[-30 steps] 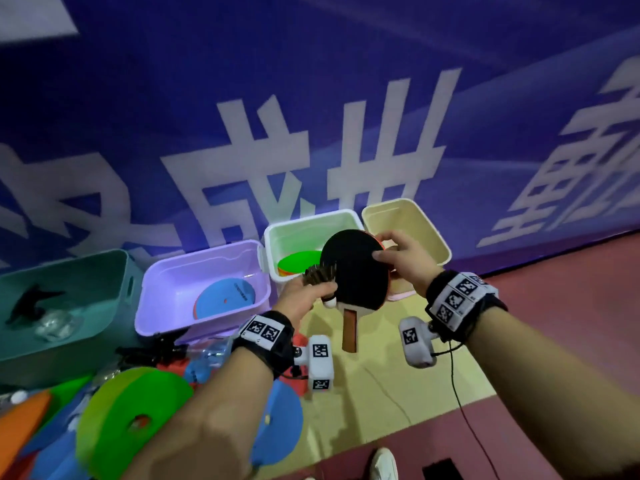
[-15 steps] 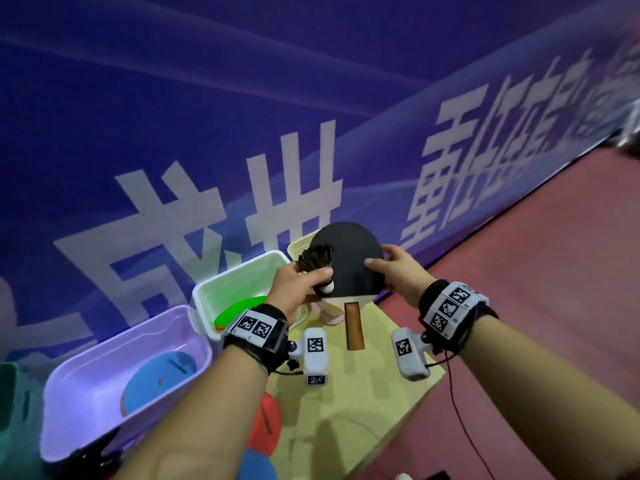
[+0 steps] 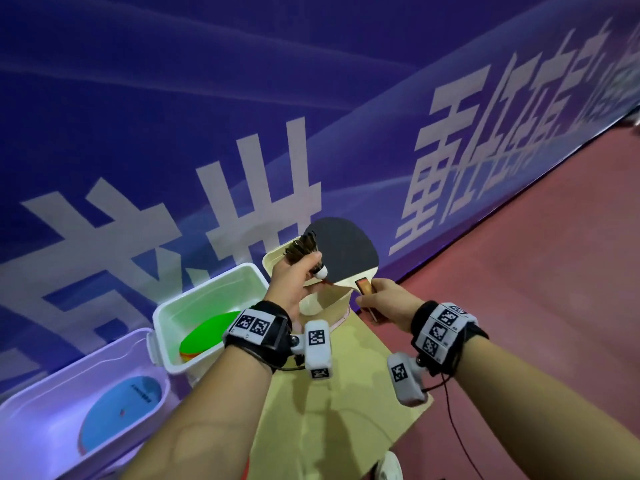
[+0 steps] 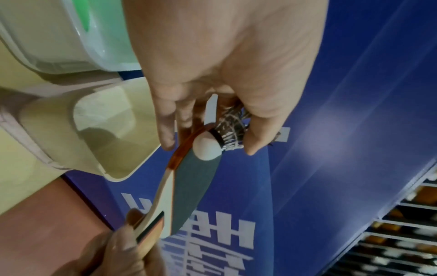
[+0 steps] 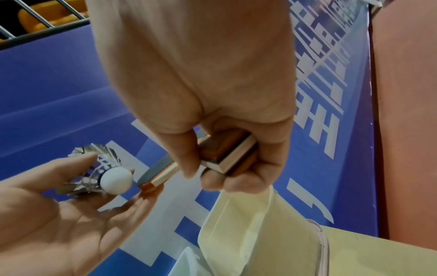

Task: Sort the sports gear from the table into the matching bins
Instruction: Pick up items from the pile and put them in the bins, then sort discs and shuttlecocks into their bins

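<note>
The right hand has slid from the blade down to the wooden handle of the black-rubbered table tennis paddle, fingers curled round it above the cream plastic bin, ready to drop; the left hand pinches a dark-feathered shuttlecock beside the blade

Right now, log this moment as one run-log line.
left hand: holds shuttlecock | right hand: grips paddle by handle | position: both above beige bin | placed: no

Head view downward, wrist views close — sharing paddle
</note>
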